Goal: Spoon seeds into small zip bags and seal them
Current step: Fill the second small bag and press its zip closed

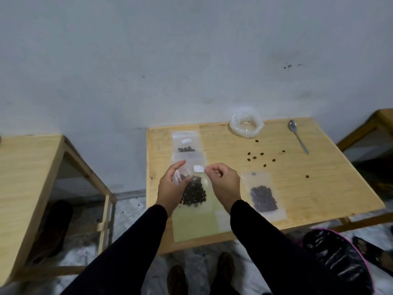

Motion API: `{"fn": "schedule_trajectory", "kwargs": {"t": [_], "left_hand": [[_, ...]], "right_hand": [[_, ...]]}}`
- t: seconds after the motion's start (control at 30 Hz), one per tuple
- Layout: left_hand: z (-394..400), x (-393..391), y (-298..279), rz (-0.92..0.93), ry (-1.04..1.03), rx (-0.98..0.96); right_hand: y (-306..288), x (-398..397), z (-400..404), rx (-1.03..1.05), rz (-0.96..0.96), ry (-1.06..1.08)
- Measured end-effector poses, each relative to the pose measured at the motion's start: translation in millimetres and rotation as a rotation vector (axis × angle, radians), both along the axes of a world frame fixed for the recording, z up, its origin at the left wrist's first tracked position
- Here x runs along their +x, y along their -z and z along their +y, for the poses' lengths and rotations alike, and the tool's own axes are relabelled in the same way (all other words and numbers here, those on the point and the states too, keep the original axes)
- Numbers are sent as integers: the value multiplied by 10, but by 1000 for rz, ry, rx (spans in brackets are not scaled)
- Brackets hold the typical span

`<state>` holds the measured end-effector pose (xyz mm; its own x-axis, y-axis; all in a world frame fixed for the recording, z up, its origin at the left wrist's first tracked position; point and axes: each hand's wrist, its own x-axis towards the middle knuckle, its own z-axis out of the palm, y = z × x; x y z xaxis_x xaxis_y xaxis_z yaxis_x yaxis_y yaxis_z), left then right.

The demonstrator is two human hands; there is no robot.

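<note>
I hold a small clear zip bag (pixel 196 191), full of dark seeds, upright above the wooden table (pixel 297 188). My left hand (pixel 172 188) grips its left upper edge. My right hand (pixel 223 184) pinches the top edge near a white label. Another bag of seeds (pixel 263 195) lies flat to the right. A third bag with a few seeds (pixel 186 142) lies at the back left. A metal spoon (pixel 297 136) rests at the far right. Loose seeds (pixel 261 159) are scattered in the middle.
A crumpled clear plastic bag (pixel 246 125) sits at the table's back edge by the wall. A flat pale sheet (pixel 195 224) lies near the front edge. A second wooden table (pixel 25 177) stands to the left, and dark items (pixel 336 258) lie on the floor at right.
</note>
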<state>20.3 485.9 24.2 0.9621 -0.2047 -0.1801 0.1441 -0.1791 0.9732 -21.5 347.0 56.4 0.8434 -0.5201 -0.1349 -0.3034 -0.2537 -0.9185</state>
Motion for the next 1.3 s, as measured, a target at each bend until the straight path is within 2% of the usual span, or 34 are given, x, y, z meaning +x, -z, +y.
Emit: {"fn": "schedule_trajectory", "kwargs": {"t": [0.3,0.57,1.07,1.2,1.3], "left_hand": [[-107,122,-487,-86,37,-169],[-131,208,-691,-182,-46,-203],[-225,339,-783,-137,-183,-248],[-201,385,-801,-121,-224,-257],[-191,385,-794,-105,-220,-267]], "right_hand": [[-496,302,115,-110,-84,-14],[-662,395,170,-217,-143,-21],[-638,492,182,-291,-200,11],[-637,463,222,-239,-257,25],[-633,458,247,-86,-240,-19]]}}
